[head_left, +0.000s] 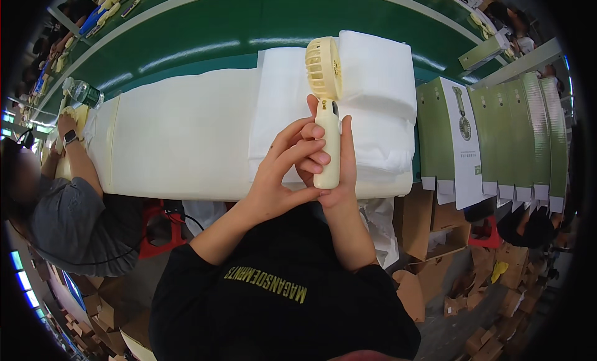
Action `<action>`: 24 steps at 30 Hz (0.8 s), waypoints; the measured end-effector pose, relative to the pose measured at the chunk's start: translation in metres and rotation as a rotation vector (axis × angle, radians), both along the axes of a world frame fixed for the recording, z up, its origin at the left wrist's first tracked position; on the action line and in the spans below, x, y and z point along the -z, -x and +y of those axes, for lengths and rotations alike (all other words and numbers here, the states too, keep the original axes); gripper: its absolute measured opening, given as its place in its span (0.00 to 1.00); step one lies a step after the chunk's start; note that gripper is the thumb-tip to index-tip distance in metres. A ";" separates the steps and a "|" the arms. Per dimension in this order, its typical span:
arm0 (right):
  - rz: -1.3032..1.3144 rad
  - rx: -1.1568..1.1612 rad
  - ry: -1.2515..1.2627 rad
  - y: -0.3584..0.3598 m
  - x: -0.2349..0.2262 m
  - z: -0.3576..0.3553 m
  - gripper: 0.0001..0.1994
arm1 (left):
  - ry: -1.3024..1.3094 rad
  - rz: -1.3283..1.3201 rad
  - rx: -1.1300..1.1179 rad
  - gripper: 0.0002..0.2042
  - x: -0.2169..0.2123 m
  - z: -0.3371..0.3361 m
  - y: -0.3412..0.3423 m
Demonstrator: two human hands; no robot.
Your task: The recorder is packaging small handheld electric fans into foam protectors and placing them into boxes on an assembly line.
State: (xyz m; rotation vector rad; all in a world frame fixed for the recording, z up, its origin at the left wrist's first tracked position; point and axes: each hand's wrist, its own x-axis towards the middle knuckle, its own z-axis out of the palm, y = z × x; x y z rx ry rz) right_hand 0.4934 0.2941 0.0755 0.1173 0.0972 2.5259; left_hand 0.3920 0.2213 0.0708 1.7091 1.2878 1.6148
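Note:
A cream handheld fan (329, 159) stands nearly upright between my two hands, its round caged head at the top and its handle below. My left hand (283, 171) comes in from the left, with its fingers on the side and front of the handle and its thumb by the base. My right hand (346, 168) cups the handle from behind and the right, some of its fingers partly hidden. Behind the fan lies a stack of thin white sheets or bags (378, 100) on a pale padded work surface (180, 134).
Flat green-and-white boxes (438, 131) stand in a row at the right. Beyond runs a green conveyor belt (217, 25). A co-worker (78, 218) works at the left near a clear plastic bottle (86, 92). Open cardboard cartons (429, 221) sit below right.

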 end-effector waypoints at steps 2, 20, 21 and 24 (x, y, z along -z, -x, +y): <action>-0.025 0.002 0.039 0.000 -0.001 -0.001 0.29 | 0.002 -0.005 -0.001 0.34 0.002 0.000 -0.001; -0.142 0.026 -0.040 0.007 0.013 -0.004 0.29 | 0.155 -0.392 0.148 0.27 0.015 -0.011 0.003; -0.131 0.053 -0.081 0.009 0.015 -0.005 0.29 | 0.173 -0.483 0.184 0.27 0.017 -0.011 0.001; -0.426 0.144 -0.131 0.027 0.003 -0.014 0.28 | 0.218 -0.592 0.001 0.28 0.009 -0.019 -0.005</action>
